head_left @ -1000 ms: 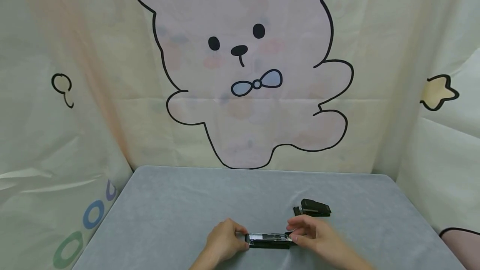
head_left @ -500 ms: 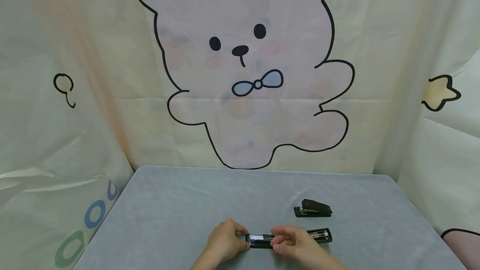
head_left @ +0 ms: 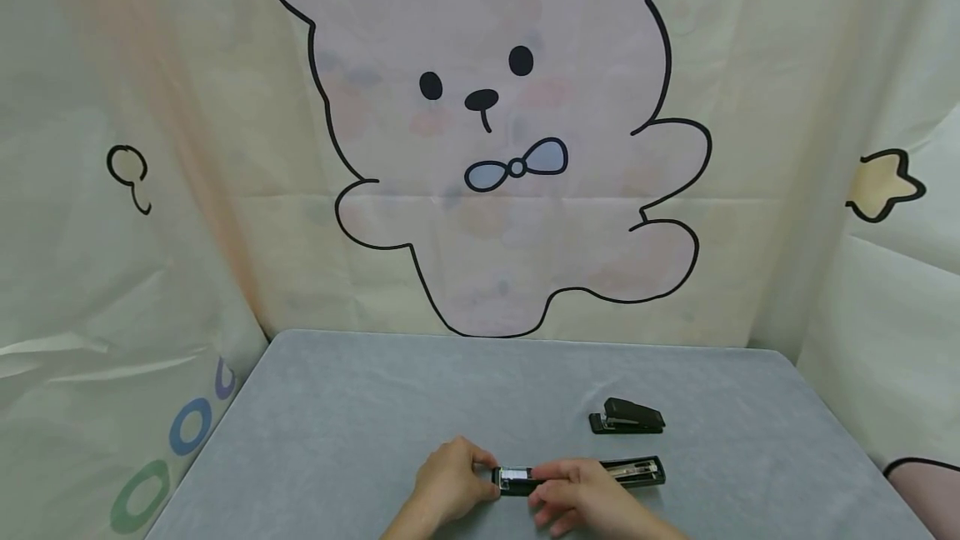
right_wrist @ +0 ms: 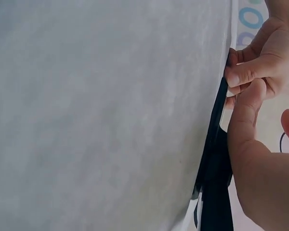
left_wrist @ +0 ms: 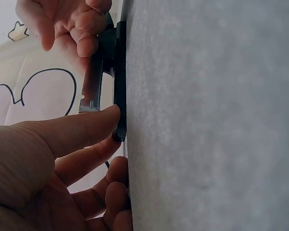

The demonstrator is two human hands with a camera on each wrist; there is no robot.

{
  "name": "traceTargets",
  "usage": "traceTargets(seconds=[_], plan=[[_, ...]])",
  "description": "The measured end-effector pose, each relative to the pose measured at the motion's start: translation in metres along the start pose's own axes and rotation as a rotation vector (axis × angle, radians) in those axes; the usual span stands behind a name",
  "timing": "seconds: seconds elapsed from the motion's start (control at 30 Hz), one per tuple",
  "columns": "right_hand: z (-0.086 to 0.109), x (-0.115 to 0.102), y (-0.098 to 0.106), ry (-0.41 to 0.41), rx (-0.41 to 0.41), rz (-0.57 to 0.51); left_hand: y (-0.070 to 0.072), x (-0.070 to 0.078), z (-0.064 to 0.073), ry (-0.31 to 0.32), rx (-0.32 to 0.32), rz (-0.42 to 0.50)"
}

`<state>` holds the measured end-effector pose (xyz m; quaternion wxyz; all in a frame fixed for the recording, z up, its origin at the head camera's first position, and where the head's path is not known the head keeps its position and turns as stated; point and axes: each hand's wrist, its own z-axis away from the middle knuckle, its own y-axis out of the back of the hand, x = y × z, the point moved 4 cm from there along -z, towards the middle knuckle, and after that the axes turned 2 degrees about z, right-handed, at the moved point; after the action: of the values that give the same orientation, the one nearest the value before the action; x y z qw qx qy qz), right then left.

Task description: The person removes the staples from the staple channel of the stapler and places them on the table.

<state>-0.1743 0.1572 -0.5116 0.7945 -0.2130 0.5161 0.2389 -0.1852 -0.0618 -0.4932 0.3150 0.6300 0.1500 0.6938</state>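
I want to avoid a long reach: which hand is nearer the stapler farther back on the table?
Right. The right hand is at the opened stapler, in front of the rear stapler and slightly left; the left hand pinches the opened stapler's left end, farther away.

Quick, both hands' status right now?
Left hand: closed, pinching one end of the long, black, opened-out stapler.
Right hand: over the stapler's middle; whether it grips cannot be told.
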Motion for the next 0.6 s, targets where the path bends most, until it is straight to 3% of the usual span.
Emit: traceTargets(seconds=[0.3,0.6], plan=[[-0.002,-0.001,-0.006,-0.105,-0.027,-0.234,0.0,0.0,0.001,-0.035,0.016,-0.008],[0.002,-0.011,-0.021,-0.057,0.11,-0.255,-0.001,-0.001,0.0,-0.017,0.001,0.005]])
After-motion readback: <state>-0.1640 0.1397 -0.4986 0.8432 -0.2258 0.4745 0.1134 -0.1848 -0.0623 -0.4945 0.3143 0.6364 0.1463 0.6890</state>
